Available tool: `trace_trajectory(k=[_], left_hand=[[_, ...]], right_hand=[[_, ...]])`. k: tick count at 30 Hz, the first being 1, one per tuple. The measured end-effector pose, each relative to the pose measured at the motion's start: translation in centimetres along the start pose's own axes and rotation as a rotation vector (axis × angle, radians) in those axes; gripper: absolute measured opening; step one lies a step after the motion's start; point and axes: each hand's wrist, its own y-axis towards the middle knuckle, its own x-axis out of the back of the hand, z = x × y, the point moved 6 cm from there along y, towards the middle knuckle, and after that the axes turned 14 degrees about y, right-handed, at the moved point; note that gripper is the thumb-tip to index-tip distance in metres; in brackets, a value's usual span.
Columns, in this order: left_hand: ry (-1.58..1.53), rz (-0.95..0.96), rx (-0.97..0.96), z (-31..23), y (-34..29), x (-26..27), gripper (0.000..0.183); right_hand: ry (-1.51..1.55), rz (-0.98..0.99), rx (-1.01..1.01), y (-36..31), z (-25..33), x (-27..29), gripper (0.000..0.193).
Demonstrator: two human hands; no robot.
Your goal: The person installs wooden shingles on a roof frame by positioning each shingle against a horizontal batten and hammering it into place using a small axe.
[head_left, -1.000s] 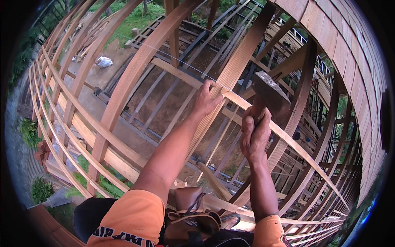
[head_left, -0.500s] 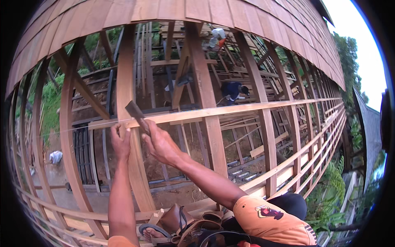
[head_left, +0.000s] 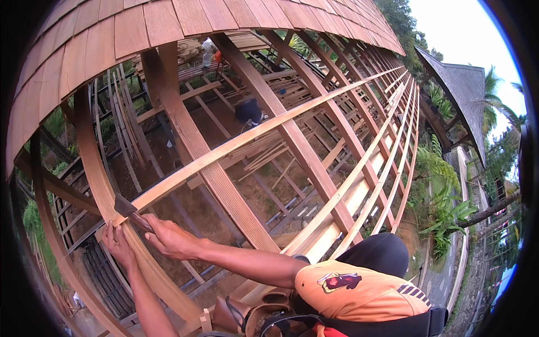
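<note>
My right hand grips a short tool with a dark, flat metal head; whether it is a hammer or a hatchet I cannot tell. Its head lies against the near end of a long, pale wooden batten, which runs across the rafters toward the far right. Below that end is my left hand, its fingertips curled up at the batten's lower edge, beside a brown rafter. A thin string meets the batten by the left fingertips.
Wooden shingles cover the roof above. More rafters stand to the right with wide gaps between them. Several parallel battens run along the right side. Far below, a person in dark clothing bends among timbers. A leather pouch is near my waist.
The view has swung right and tilted, so the batten now slants and both hands appear lower left. The right hand still holds the tool, and the left stays at the batten's end.
</note>
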Motion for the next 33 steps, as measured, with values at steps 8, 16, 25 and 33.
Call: trace_trajectory(k=[8, 16, 25, 33], left_hand=[[0.118, -0.110, -0.063, -3.0, -0.1, -0.2, 0.046], [-0.119, -0.076, 0.054, -10.7, -5.9, -2.6, 0.030], [-1.153, 0.170, 0.594, -8.8, -3.1, -13.2, 0.048], [-1.275, 0.179, 0.559, -10.1, -2.8, -13.9, 0.029]], right_hand=[[-0.099, 0.027, -0.058, -0.2, -1.2, 1.6, 0.046], [-0.154, -0.101, 0.044, 0.5, 1.0, 3.7, 0.048], [-0.119, -0.068, 0.008, 0.3, 2.0, 2.4, 0.052], [-0.199, -0.003, -0.039, 0.6, 1.3, 1.4, 0.054]])
